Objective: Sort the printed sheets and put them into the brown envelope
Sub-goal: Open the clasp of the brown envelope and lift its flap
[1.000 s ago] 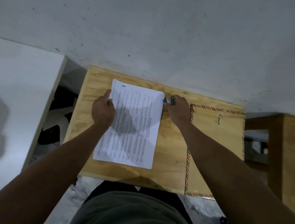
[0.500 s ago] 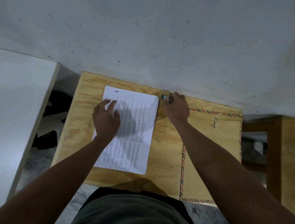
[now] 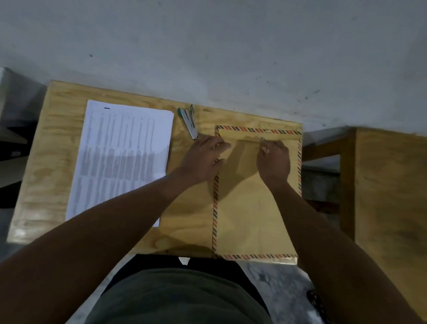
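Both hands moved off the printed sheets point(image 3: 122, 159) and stapler point(image 3: 188, 123) onto the brown envelope point(image 3: 252, 204), left hand point(image 3: 202, 161) fingers curled over its left edge, right hand point(image 3: 274, 162) fingertips pinching at the flap clasp point(image 3: 261, 138).

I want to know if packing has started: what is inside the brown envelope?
Cannot tell: the brown envelope lies flat and its inside is hidden. The printed sheets lie beside it on the table.
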